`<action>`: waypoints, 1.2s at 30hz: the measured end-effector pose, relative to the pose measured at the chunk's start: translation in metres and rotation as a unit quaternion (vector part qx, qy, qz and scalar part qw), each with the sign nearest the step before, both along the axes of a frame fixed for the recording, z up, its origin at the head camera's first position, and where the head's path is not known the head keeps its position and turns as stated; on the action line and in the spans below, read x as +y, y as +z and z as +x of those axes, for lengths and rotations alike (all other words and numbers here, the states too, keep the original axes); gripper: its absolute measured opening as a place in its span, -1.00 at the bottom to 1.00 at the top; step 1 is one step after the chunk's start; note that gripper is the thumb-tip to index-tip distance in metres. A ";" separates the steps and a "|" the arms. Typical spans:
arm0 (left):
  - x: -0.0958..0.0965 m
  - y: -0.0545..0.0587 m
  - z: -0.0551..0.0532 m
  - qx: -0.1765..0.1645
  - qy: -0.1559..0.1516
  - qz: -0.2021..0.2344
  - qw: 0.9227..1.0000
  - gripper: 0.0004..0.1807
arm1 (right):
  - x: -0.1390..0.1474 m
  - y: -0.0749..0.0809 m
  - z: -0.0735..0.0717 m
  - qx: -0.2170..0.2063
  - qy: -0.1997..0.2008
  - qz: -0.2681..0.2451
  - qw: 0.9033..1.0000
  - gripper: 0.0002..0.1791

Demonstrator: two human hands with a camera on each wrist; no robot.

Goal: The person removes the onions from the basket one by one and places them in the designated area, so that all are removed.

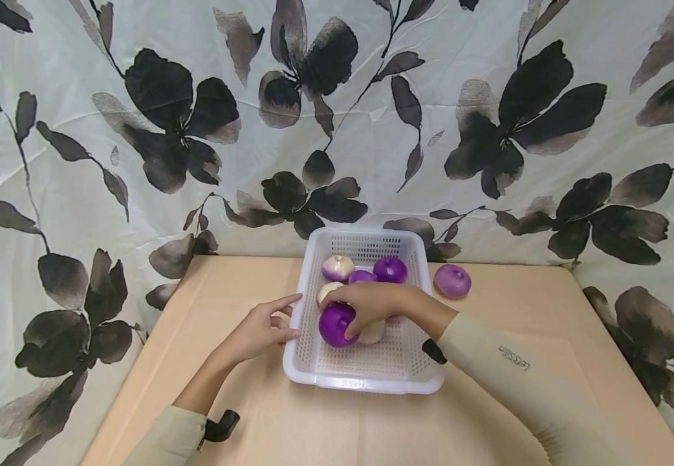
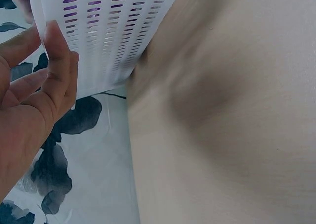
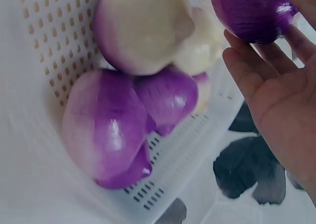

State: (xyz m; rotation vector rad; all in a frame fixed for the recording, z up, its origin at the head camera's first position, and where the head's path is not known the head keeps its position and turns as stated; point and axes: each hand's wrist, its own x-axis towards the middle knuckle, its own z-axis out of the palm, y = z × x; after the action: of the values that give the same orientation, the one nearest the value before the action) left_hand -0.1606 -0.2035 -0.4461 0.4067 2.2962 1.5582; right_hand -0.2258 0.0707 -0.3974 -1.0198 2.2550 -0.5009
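A white perforated plastic basket (image 1: 366,383) stands on the table with several red onions in it, some deep purple, others pale. My right hand (image 1: 366,304) reaches over the basket and grips a glossy purple onion (image 1: 337,325), thumb on the near side. In the right wrist view that onion (image 3: 249,11) sits against the fingers, above the basket's other onions (image 3: 116,130). My left hand (image 1: 264,329) holds the basket's left rim. From the left wrist, its fingers (image 2: 58,61) show against the slotted outer wall (image 2: 101,41).
One red onion (image 1: 452,281) lies on the table (image 1: 523,310), just right of the basket. A floral cloth (image 1: 407,149) hangs behind the table's back edge. Both wrists carry a small black device (image 1: 222,426).
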 end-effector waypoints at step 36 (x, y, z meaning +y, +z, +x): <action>0.005 -0.006 -0.004 -0.006 0.011 0.000 1.000 -0.16 | 0.175 0.018 -0.004 -0.008 -0.208 -0.279 0.937 -0.20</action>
State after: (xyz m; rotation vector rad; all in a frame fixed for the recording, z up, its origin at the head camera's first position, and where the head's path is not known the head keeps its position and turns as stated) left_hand -0.1651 -0.1982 -0.4517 0.3731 2.2987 1.5660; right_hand -0.2296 0.2452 -0.3790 -0.7697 2.3713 -1.3862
